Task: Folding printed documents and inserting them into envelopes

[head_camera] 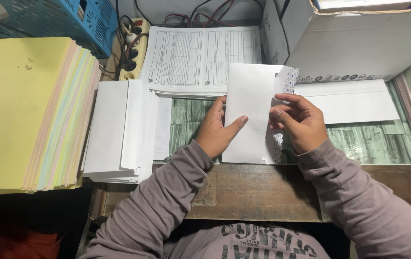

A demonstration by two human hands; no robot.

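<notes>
Both hands hold one white envelope upright over the near middle of the surface. Left hand has its fingers clamped on the envelope's left edge, steadying it; right hand pinches the patterned flap side, seemingly to work it. Left lie coloured paper and stacked envelopes, within reach; forms lie far.

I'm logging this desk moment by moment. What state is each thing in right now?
white envelope: held upright in both hands, flap open on the right edge.
left hand: grips the envelope's left side.
right hand: pinches the patterned flap.
stack of white envelopes: lying flat, slightly fanned.
pile of coloured paper: stacked.
printed forms: lying flat.
single envelope: lying flat.
cardboard box: open.
</notes>
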